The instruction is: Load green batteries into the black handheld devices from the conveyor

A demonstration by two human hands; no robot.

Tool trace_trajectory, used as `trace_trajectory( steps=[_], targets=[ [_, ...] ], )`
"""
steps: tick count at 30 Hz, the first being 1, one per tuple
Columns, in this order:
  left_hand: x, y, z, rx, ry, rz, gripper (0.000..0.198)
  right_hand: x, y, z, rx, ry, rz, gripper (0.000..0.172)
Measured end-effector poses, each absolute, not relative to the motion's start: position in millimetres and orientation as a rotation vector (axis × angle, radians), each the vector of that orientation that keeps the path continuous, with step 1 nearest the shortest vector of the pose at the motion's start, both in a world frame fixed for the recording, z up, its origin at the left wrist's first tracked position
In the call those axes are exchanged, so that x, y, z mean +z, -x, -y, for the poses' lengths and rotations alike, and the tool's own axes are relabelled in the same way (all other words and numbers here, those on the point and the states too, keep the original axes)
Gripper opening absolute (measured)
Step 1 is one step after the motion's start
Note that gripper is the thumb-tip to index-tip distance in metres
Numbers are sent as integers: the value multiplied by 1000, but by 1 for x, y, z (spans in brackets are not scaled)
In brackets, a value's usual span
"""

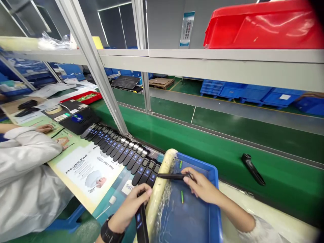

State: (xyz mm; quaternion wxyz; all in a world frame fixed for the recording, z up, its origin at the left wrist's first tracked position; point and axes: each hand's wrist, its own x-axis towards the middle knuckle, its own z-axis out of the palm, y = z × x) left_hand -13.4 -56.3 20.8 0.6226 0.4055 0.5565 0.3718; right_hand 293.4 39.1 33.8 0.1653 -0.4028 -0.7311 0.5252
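Note:
My left hand (135, 202) is closed round a black handheld device (141, 224) with blue markings, hanging down by the near edge of a blue tray (214, 172). My right hand (201, 185), above that tray, grips another slim black handheld device (172, 176), seen edge-on and pointing left. Its tip reaches over a pale yellow padded roll (159, 185) along the tray's left side. Two small green cylinders (182, 196) lie in the tray. Left of the roll, several black devices (118, 146) with small screens form a slanting row on the table.
A single black device (253, 168) lies on the green conveyor belt (215, 145) behind the tray. At left sits a co-worker in a white sleeve (30, 145), arms on the printed mat (86, 172). A metal post (93, 64) and shelf (177, 64) cross in front; a red bin (265, 27) stands on top.

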Motion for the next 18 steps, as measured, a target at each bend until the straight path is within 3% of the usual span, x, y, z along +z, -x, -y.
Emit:
trace_trajectory(
  steps=[4, 9, 14, 18],
  targets=[
    [11, -9, 64, 908, -917, -1361, 47, 59, -301, -59, 1277, 1221, 1977, 40],
    [15, -29, 62, 957, -987, -1445, 42, 64, -317, -61, 241, 1306, 1706, 53],
    [16, -26, 59, 926, -983, -1474, 42, 40, -329, -64, 380, 1339, 2071, 35],
    [12, -23, 56, 921, -959, -1473, 47, 59, -361, -108, 314, 1582, 1665, 56]
  ],
)
